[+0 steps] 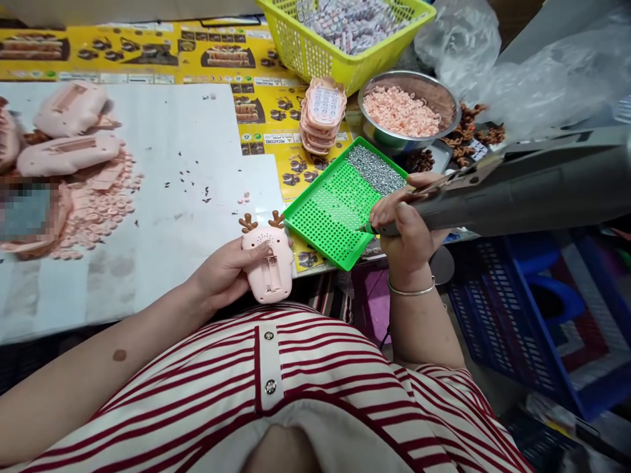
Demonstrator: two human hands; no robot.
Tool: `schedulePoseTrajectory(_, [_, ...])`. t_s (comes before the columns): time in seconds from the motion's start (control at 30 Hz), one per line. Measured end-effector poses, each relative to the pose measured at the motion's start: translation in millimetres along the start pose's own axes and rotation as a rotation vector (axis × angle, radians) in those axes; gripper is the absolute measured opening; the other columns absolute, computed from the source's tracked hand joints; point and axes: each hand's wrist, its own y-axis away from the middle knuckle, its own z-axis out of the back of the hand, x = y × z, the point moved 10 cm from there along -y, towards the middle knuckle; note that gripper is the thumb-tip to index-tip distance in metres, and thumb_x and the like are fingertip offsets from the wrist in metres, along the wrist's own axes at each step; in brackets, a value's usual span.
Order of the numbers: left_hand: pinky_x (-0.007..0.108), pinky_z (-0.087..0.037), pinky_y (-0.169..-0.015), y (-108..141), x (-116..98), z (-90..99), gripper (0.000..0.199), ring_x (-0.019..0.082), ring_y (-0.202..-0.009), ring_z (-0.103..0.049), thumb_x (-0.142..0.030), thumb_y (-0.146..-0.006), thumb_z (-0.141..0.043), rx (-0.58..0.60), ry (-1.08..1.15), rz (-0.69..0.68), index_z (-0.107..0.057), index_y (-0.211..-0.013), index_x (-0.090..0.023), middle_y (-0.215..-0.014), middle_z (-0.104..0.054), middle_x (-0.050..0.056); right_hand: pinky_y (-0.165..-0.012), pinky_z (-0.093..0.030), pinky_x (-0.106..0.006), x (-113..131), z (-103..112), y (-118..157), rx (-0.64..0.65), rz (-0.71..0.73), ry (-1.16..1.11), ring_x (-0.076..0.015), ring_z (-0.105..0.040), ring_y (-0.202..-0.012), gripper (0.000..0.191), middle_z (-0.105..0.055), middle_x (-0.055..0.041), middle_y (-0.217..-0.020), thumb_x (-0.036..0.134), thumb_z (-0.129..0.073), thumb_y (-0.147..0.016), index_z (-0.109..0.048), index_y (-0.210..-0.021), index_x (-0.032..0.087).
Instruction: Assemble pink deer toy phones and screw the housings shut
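A pink plastic casing (280, 266) with two brown antlers and an open battery slot lies in my left hand (227, 268), thumb across its face. My right hand (413, 230) is wrapped round a dark power screwdriver (517, 190), whose tip points left over the near edge of a green perforated tray (325, 226). Small silver screws (377, 169) are heaped at the tray's far end. The casing is just left of the tray, apart from the screwdriver tip.
Pink casings (71, 154) and small pink parts (98, 217) cover the left. Behind the tray are stacked pink shells (323, 118), a metal bowl (409, 138) of pink pieces and a yellow basket (315, 56). Brown antlers (463, 141) and plastic bags (463, 46) sit right; blue crates (522, 315) stand lower right.
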Motion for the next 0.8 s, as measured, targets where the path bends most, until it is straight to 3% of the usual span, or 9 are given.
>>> schedulePoseTrajectory(0.17, [0.031,-0.062,-0.075,0.5,0.6,1.5,0.042,0.024,-0.084,-0.072,-0.029,-0.068,-0.089,-0.007,-0.010,0.029,-0.078,-0.104,-0.012,-0.101,-0.078,0.013,-0.046,-0.045,-0.026,-11.0,-1.0,4.4,0.028,-0.090,0.046,-0.0080,-0.050,-0.045,0.035,-0.054,0.0070,-0.066,0.057,-0.073,-0.082,-0.065,-0.106,0.032])
schedulePoseTrajectory(0.47, [0.033,-0.065,-0.072,4.4,-2.0,-0.7,0.045,0.023,-0.081,-0.072,-0.029,-0.062,-0.093,-0.040,0.002,0.054,-0.078,-0.102,-0.013,-0.104,-0.077,0.014,-0.049,-0.046,-0.030,-12.3,0.6,10.4,0.042,-0.119,0.067,-0.0114,-0.050,-0.049,0.024,-0.057,0.0059,-0.073,0.042,-0.071,-0.087,-0.060,-0.109,0.036])
schedulePoseTrajectory(0.7, [0.033,-0.065,-0.071,4.7,-3.4,1.2,0.051,0.024,-0.080,-0.071,-0.034,-0.055,-0.097,-0.060,-0.008,0.049,-0.079,-0.100,-0.014,-0.105,-0.078,0.015,-0.046,-0.045,-0.026,-7.5,6.8,12.8,-0.047,-0.036,0.128,-0.0088,-0.050,-0.048,0.032,-0.058,0.0060,-0.074,0.059,-0.069,-0.085,-0.061,-0.108,0.039])
schedulePoseTrajectory(0.8, [0.033,-0.065,-0.072,5.4,-3.4,0.9,0.055,0.024,-0.081,-0.071,-0.033,-0.053,-0.098,-0.069,-0.016,0.060,-0.079,-0.101,-0.014,-0.104,-0.078,0.014,-0.044,-0.047,-0.025,-9.3,3.2,11.4,-0.021,0.017,0.059,-0.0089,-0.051,-0.046,0.027,-0.055,0.0074,-0.067,0.053,-0.070,-0.086,-0.063,-0.109,0.040])
